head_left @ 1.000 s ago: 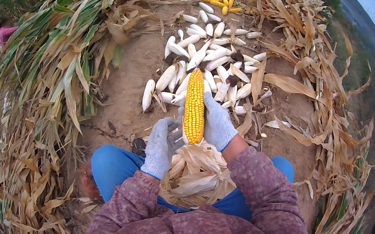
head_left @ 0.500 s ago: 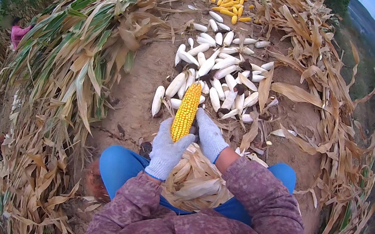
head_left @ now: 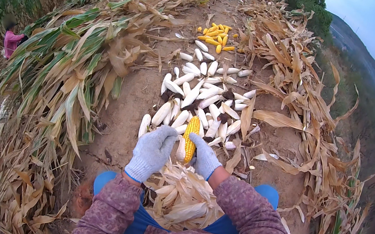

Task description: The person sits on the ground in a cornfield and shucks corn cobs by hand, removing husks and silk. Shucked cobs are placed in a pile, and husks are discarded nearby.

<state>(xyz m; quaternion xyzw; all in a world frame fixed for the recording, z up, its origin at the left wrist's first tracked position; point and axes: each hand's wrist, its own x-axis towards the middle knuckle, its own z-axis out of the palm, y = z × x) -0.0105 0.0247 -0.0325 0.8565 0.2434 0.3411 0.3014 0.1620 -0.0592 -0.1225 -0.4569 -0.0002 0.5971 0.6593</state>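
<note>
In my gloved right hand (head_left: 204, 157) is a bare yellow ear of corn (head_left: 191, 137), held upright with its tip pointing away from me. A pale husk-like piece (head_left: 182, 149) lies along the ear's left side; whether it is attached is unclear. My gloved left hand (head_left: 153, 152) is closed just left of that piece, off the ear. What its fingers hold, if anything, is hidden. Under both hands, a heap of dry husks (head_left: 187, 198) lies between my legs. Just beyond them many white husked-looking ears (head_left: 196, 91) lie spread on the soil.
Farther off is a small pile of yellow ears (head_left: 217, 36). Cut stalks with green and dry leaves (head_left: 71, 59) line the left; dry stalks (head_left: 297, 75) line the right. A person in pink (head_left: 12, 42) is at the far left, by standing corn.
My left hand has come off the yellow ear and moved left, while my right hand keeps hold of it. A pale piece now shows beside the ear. The view has tilted up.
</note>
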